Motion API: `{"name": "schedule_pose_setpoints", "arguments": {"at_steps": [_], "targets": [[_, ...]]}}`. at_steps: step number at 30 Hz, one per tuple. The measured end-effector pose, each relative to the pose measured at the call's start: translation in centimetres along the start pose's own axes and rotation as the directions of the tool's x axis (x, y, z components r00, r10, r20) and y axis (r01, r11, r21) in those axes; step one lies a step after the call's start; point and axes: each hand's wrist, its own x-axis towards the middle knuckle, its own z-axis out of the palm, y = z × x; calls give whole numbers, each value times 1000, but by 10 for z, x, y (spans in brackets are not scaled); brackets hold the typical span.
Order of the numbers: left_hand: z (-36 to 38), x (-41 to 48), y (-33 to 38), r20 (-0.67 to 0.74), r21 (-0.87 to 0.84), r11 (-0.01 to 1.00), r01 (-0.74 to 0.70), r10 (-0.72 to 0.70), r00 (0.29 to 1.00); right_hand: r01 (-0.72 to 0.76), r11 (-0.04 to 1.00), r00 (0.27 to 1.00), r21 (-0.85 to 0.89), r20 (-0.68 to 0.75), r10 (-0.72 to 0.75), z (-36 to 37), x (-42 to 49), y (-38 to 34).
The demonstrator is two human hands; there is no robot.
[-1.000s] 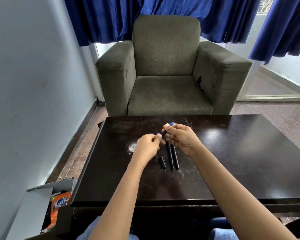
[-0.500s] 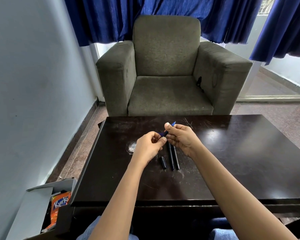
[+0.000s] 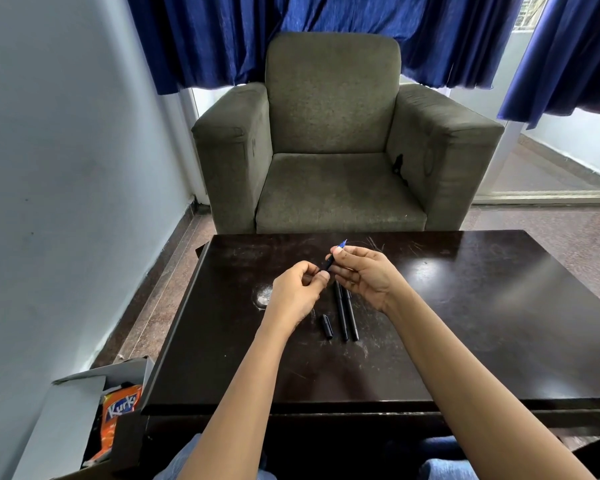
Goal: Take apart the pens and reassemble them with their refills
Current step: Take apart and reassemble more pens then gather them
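Observation:
Both hands meet above the middle of the dark table (image 3: 465,323). My right hand (image 3: 364,275) pinches a slim dark pen (image 3: 330,261) near its blue tip, which sticks up past the fingers. My left hand (image 3: 300,289) grips the pen's lower end between thumb and forefinger. Below the hands, two black pens (image 3: 346,315) lie side by side on the table, pointing toward me. A short black cap (image 3: 327,326) lies just left of them.
A grey-green armchair (image 3: 333,140) stands beyond the table's far edge. An open cardboard box (image 3: 80,410) with an orange snack packet (image 3: 118,414) sits on the floor at the lower left, by the wall. Blue curtains hang behind the chair.
The hands have drawn slightly apart, so more of the dark pen shows between them. The pens and cap on the table have not moved.

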Motion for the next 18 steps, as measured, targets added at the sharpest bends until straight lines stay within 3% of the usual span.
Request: {"name": "schedule_pose_setpoints", "arguments": {"at_steps": [7,13,18], "targets": [[1,-1,3,15,-20,1000,-1,1,1000,17,995,992,94,119,-28,-3,4,0],[1,-2,5,60,-29,999,22,-20,998,30,999,999,37,40,-32,-2,3,3],[1,-3,6,91,-60,997,46,-41,995,13,987,980,161,193,-44,-2,1,-2]]}}
